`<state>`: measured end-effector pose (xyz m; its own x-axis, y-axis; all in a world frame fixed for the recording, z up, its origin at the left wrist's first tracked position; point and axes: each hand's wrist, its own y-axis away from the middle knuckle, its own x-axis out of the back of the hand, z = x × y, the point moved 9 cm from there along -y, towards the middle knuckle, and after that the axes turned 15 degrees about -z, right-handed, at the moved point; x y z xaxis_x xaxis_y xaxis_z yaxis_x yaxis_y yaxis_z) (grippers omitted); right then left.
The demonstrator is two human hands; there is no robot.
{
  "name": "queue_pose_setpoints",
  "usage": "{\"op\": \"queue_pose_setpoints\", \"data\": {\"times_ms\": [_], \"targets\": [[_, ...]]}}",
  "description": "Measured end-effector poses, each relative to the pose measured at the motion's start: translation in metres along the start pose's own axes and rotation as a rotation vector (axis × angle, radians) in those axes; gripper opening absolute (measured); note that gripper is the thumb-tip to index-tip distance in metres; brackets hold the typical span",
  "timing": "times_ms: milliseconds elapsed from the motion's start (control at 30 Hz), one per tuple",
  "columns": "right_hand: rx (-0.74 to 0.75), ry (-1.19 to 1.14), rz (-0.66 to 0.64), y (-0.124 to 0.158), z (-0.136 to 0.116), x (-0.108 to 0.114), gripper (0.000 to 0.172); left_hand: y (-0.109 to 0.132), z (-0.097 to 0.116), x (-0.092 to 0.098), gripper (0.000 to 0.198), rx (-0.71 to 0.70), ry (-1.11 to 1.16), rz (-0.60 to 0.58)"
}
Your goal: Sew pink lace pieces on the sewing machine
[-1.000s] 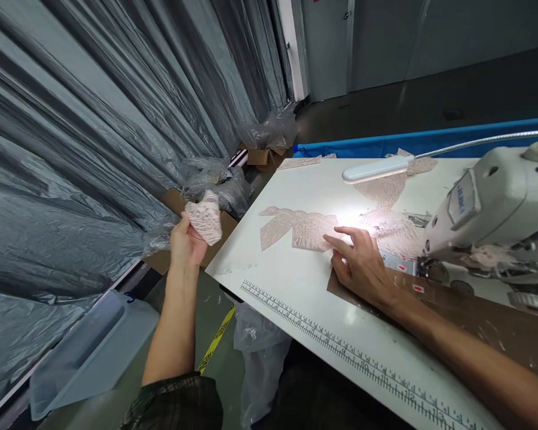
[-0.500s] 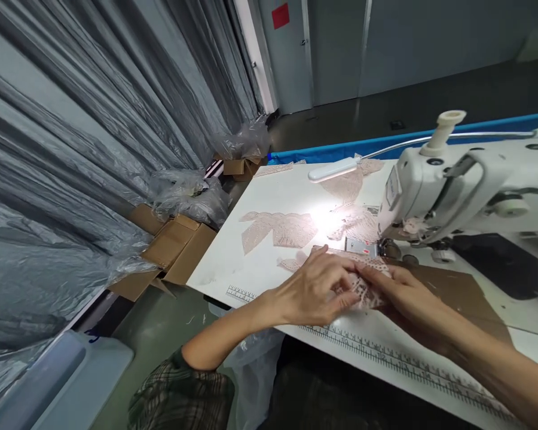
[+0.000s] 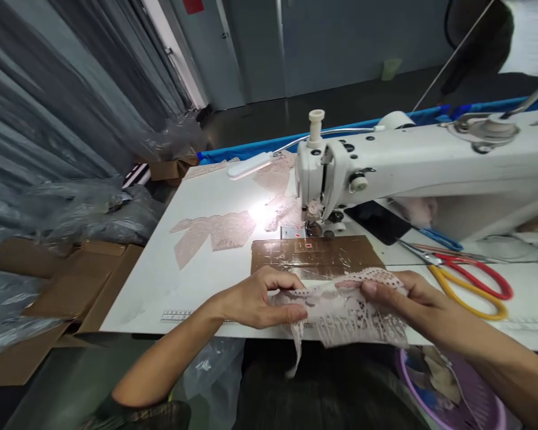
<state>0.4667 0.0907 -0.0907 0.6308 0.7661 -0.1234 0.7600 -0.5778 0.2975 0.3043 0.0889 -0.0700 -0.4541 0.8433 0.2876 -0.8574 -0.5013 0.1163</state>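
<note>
Between my two hands a pale pink piece of lace point(image 3: 356, 310) is stretched over the table's front edge, its fringed side hanging down. My left hand point(image 3: 269, 301) pinches its left end between thumb and fingers, and a narrow strip dangles below. My right hand point(image 3: 412, 298) grips the right end, thumb on top. Just beyond the lace lies a brown taped board point(image 3: 314, 254), in front of the white sewing machine point(image 3: 363, 167). More cut lace pieces point(image 3: 233, 230) lie flat to the left of the machine's needle area.
Red and yellow-handled scissors point(image 3: 470, 280) and a black phone-like slab point(image 3: 379, 221) lie right of the board. A lit lamp point(image 3: 251, 165) hangs over the table point(image 3: 147, 286). Below right stands a purple basket point(image 3: 497, 412) with scraps; cardboard boxes point(image 3: 85, 275) stand at left.
The lace has come away from the needle area toward me and is now spread between both hands, which have moved apart. My view has turned right, showing the scissors and basket.
</note>
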Motion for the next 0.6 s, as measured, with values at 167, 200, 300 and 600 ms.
{"op": "queue_pose_setpoints", "data": {"times_ms": [167, 200, 300, 600], "targets": [[-0.008, 0.292, 0.247, -0.016, 0.011, 0.053, 0.044, -0.003, -0.027, 0.037, 0.029, 0.212, -0.219, -0.002], [-0.003, 0.373, 0.295, -0.022, 0.011, 0.062, 0.046, -0.002, -0.033, 0.049, 0.031, 0.267, -0.327, 0.027], [0.061, 0.633, 0.434, -0.038, 0.005, 0.084, 0.034, 0.000, -0.045, 0.082, 0.034, 0.355, -0.590, 0.148], [-0.001, 0.831, 0.584, -0.047, 0.000, 0.105, 0.032, -0.010, -0.039, 0.072, 0.023, -0.032, -0.967, 0.417]]}}
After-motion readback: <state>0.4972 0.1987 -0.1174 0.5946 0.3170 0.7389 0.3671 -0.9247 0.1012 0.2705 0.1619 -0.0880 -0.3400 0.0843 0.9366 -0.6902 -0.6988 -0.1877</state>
